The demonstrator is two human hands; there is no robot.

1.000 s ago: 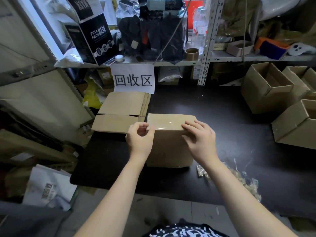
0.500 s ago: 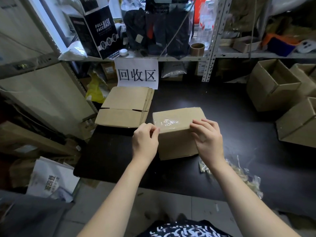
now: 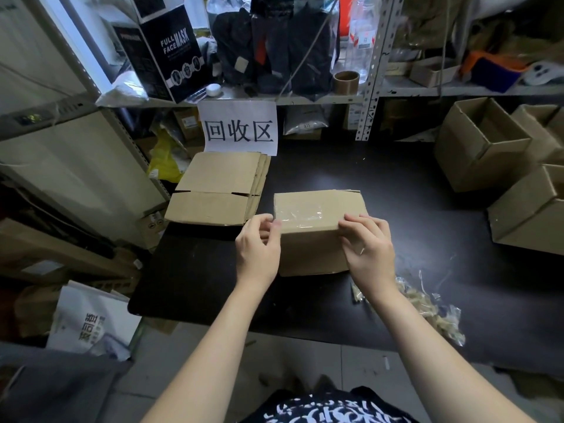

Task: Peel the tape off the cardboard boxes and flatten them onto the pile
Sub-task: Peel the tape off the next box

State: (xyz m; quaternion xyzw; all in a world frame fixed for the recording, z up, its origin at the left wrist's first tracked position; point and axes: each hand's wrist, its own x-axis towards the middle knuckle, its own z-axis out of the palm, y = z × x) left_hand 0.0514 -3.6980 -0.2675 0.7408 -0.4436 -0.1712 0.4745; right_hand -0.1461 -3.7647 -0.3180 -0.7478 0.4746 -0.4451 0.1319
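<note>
Cardboard box (image 3: 311,251) gripped at its right edge by the right hand (image 3: 367,248); left hand (image 3: 258,245) pinches the tape (image 3: 297,215) end.

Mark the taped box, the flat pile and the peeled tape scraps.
taped box (image 3: 311,251): head view, front face between the hands.
flat pile (image 3: 225,177): head view, top sheet.
peeled tape scraps (image 3: 424,303): head view, middle of the wad.

Your view is dim overall, with cool light entering from the bright strip (image 3: 80,53) at upper left; the black table (image 3: 396,190) swallows detail. The clear tape (image 3: 300,215) at centre throws a soft glare patch. Wide-angle bowing bends the shelf post (image 3: 370,87) and the frame edges, and your corners go slightly soft.
</note>
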